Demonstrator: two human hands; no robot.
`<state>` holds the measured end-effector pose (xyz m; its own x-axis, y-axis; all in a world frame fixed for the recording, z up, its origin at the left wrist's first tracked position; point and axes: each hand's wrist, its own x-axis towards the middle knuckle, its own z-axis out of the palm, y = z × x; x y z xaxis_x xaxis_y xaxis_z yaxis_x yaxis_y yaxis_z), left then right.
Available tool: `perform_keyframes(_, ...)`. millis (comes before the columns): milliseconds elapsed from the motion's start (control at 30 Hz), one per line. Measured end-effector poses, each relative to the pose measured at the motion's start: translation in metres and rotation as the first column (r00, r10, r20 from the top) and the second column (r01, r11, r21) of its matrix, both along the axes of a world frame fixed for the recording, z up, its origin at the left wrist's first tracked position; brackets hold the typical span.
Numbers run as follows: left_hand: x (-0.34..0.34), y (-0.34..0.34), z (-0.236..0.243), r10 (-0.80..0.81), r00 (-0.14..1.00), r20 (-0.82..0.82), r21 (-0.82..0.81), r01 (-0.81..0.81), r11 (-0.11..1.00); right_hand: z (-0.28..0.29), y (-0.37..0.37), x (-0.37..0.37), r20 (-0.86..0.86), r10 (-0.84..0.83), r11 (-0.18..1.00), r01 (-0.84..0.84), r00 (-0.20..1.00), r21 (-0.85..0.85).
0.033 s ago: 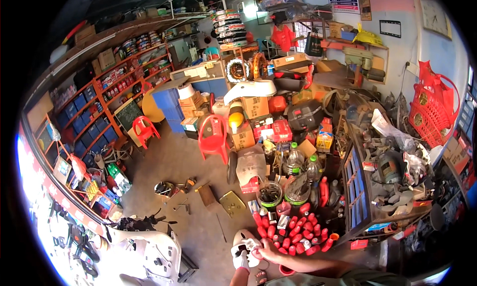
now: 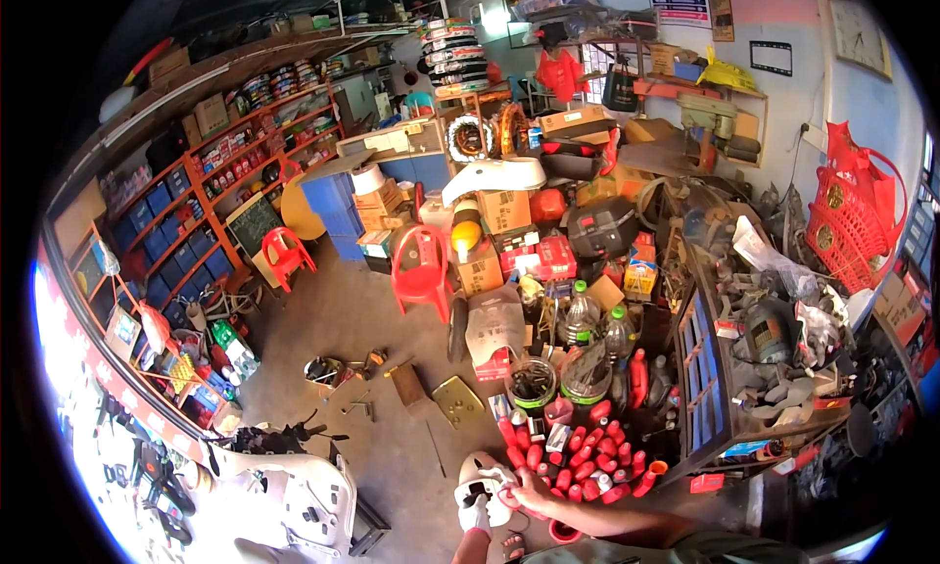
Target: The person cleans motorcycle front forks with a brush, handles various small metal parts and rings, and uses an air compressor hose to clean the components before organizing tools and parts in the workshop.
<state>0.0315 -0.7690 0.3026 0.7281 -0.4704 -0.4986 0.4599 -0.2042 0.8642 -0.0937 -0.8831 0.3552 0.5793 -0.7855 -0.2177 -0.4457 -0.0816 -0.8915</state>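
At the bottom centre is a cream-white moulded plastic cover (image 2: 474, 467) with dark openings, seen from above. My left hand (image 2: 475, 515), in what looks like a white glove, reaches up to its lower edge; the fingers blend into the white plastic. My right hand (image 2: 532, 492) comes in from the right and is closed at the cover's right side. Something pinkish-red shows by its fingertips, too small to name. Just right of my hands, many red bottles (image 2: 587, 456) stand crowded on the floor.
A white scooter body (image 2: 284, 486) stands at lower left. Ahead lie a metal plate (image 2: 458, 402) and a thin rod (image 2: 436, 449). Two tubs (image 2: 532, 383) of parts stand beyond the bottles. A loaded metal rack (image 2: 705, 368) is on the right, a red chair (image 2: 422, 270) farther ahead.
My left hand has shifted very slightly against the white cover. Little else differs.
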Motion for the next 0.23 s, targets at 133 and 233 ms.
perform_keyframes(133,-0.030,-0.023,0.012,-0.295,0.948,0.116,-0.106,0.307,0.946,-0.025,-0.023,-0.020,0.035,0.039,0.987,-0.044,0.999,0.153)
perform_keyframes(233,-0.002,-0.002,-0.046,-0.413,0.622,0.666,0.347,0.232,0.909,-0.004,0.003,0.008,0.093,0.139,0.751,-0.166,0.986,0.639)
